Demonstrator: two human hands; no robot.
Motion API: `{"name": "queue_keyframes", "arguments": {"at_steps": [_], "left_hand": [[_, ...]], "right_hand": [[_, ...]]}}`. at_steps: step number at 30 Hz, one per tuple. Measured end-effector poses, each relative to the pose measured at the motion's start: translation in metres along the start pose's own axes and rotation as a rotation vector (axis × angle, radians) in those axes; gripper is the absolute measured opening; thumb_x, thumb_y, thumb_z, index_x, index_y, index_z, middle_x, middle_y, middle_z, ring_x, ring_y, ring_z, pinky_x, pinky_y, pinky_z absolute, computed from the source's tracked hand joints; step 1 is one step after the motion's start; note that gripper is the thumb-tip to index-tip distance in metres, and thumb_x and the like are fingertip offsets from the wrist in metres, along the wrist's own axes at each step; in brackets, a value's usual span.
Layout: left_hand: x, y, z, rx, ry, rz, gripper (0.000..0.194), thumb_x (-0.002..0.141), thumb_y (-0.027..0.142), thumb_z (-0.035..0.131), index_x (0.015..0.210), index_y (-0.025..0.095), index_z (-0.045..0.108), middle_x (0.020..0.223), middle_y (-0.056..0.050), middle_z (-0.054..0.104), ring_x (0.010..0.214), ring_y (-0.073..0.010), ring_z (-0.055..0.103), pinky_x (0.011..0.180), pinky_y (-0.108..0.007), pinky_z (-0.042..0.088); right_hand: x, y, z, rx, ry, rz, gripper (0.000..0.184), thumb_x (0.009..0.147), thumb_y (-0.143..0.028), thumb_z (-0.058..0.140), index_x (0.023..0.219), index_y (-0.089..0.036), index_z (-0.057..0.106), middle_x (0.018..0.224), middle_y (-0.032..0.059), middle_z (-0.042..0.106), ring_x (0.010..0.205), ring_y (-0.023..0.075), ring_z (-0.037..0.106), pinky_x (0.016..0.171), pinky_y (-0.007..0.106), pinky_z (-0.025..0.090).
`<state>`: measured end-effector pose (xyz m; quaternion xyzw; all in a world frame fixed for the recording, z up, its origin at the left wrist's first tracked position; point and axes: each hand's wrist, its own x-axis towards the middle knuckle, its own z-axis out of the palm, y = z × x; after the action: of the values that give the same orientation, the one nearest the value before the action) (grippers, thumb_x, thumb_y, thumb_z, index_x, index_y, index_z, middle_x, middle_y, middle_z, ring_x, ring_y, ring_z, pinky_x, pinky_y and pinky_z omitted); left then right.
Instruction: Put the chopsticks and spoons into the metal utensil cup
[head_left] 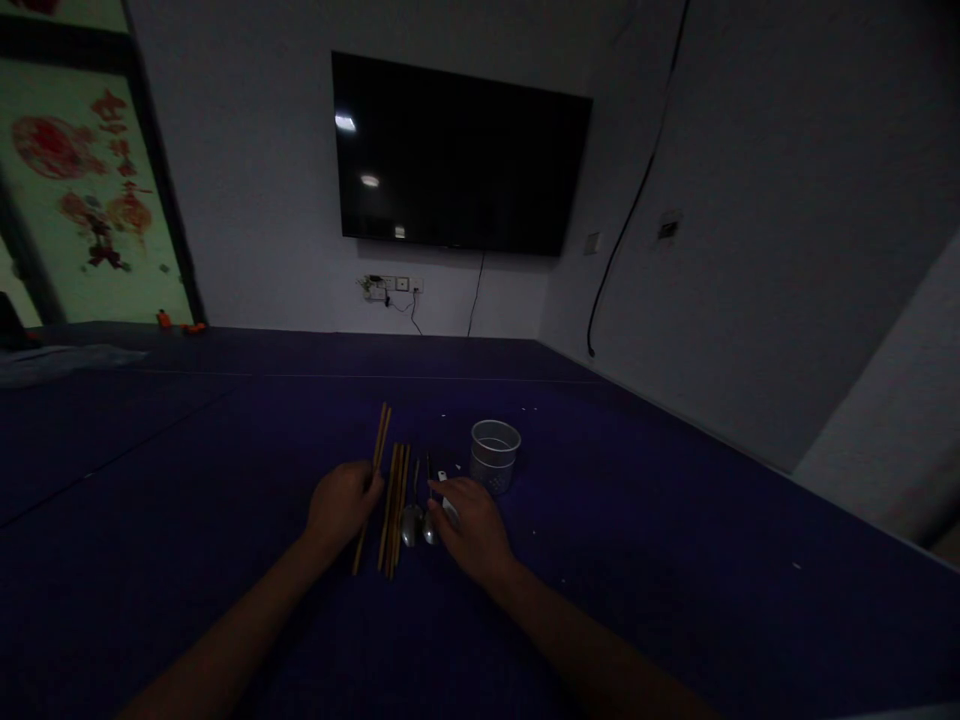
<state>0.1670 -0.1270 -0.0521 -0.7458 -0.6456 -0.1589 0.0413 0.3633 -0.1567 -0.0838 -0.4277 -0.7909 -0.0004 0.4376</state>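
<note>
The left hand's [345, 505] fingers clamp two slim brown wooden chopsticks [382, 440]; the right hand's [474, 525] fingertips touch a shiny metal spoon [430, 529].

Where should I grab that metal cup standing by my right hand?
I'd take the cup around its side wall, just below the rim, coming from its right: it stands upright with a round wall and no handle showing, while your right hand and the spoons are on its left.

Chopstick pair [380, 435], middle hidden by left hand [341, 503]; white utensil [451, 513], partly hidden by right hand [474, 520]. Pale specks [796, 566], too small to identify.
</note>
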Motion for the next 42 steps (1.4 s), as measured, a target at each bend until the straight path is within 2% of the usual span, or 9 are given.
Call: {"name": "queue_keyframes", "arguments": {"at_steps": [4,7,10,15,22,26,29,36,42], "left_hand": [[-0.011,0.008,-0.006,0.046,0.469,0.342,0.03,0.089,0.027,0.037,0.068,0.017,0.056,0.068,-0.006,0.059,0.07,-0.0178,0.054,0.066,-0.029,0.038],[-0.019,0.017,-0.005,0.103,0.689,0.667,0.028,0.088,0.023,0.04,0.063,0.018,0.052,0.06,-0.003,0.053,0.063,-0.0161,0.048,0.061,-0.029,0.034],[-0.023,0.025,-0.002,0.118,0.76,0.871,0.027,0.09,0.022,0.041,0.064,0.018,0.049,0.06,-0.002,0.052,0.06,-0.0148,0.045,0.058,-0.029,0.031],[-0.023,0.031,0.001,0.117,0.796,0.948,0.025,0.09,0.018,0.039,0.066,0.018,0.048,0.061,0.0,0.051,0.059,-0.014,0.044,0.058,-0.029,0.032],[-0.024,0.029,0.005,0.073,0.771,0.923,0.018,0.086,0.021,0.046,0.068,0.019,0.05,0.059,0.001,0.05,0.057,-0.0128,0.046,0.055,-0.028,0.033],[-0.025,0.02,0.01,-0.058,0.723,0.883,0.02,0.086,0.032,0.044,0.077,0.018,0.055,0.065,-0.004,0.056,0.062,-0.0156,0.05,0.058,-0.029,0.038],[-0.025,0.014,0.016,-0.161,0.659,0.723,0.027,0.089,0.031,0.036,0.076,0.017,0.055,0.067,-0.006,0.057,0.064,-0.0163,0.051,0.06,-0.029,0.041],[-0.013,0.016,0.018,-0.166,0.256,0.218,0.036,0.091,0.034,0.028,0.077,0.018,0.057,0.074,-0.006,0.062,0.073,-0.017,0.056,0.067,-0.028,0.042],[-0.005,0.013,0.018,-0.098,-0.029,-0.006,0.037,0.091,0.036,0.029,0.078,0.018,0.059,0.08,-0.006,0.066,0.076,-0.0173,0.061,0.063,-0.025,0.039]], "right_hand": [[-0.002,-0.008,-0.007,-0.021,0.095,0.008,0.031,0.091,-0.034,0.044,0.111,-0.02,0.062,0.091,0.0075,0.069,0.083,0.0206,0.061,0.08,0.036,0.044],[-0.005,-0.016,-0.011,-0.014,0.123,0.06,0.037,0.09,-0.043,0.043,0.107,-0.017,0.064,0.075,0.0056,0.067,0.069,0.0187,0.06,0.069,0.031,0.045],[-0.008,-0.021,-0.012,0.012,0.126,0.098,0.044,0.087,-0.052,0.044,0.102,-0.017,0.066,0.064,0.004,0.064,0.06,0.0171,0.058,0.061,0.028,0.044],[-0.008,-0.026,-0.008,0.227,0.122,0.21,0.041,0.085,-0.05,0.049,0.104,-0.018,0.066,0.069,0.0037,0.068,0.06,0.0178,0.061,0.06,0.028,0.047],[-0.003,-0.028,-0.006,0.518,0.121,0.268,0.035,0.089,-0.042,0.042,0.075,-0.017,0.061,0.061,0.0012,0.06,0.056,0.0145,0.057,0.051,0.024,0.044],[-0.004,-0.03,-0.011,0.469,0.137,0.219,0.033,0.09,-0.042,0.04,0.079,-0.017,0.06,0.06,0.0,0.057,0.054,0.0131,0.054,0.051,0.023,0.042],[-0.004,-0.028,-0.019,0.378,0.269,0.178,0.035,0.091,-0.043,0.036,0.078,-0.019,0.058,0.06,0.0003,0.057,0.054,0.0139,0.054,0.053,0.025,0.043],[0.011,0.003,-0.057,0.115,0.747,0.228,0.04,0.09,-0.049,0.03,0.082,-0.019,0.054,0.071,0.0035,0.057,0.061,0.0168,0.055,0.059,0.029,0.044],[0.027,0.033,-0.077,0.001,0.706,0.398,0.046,0.091,-0.052,0.026,0.086,-0.016,0.055,0.066,0.004,0.058,0.065,0.0205,0.057,0.063,0.031,0.041]]}}
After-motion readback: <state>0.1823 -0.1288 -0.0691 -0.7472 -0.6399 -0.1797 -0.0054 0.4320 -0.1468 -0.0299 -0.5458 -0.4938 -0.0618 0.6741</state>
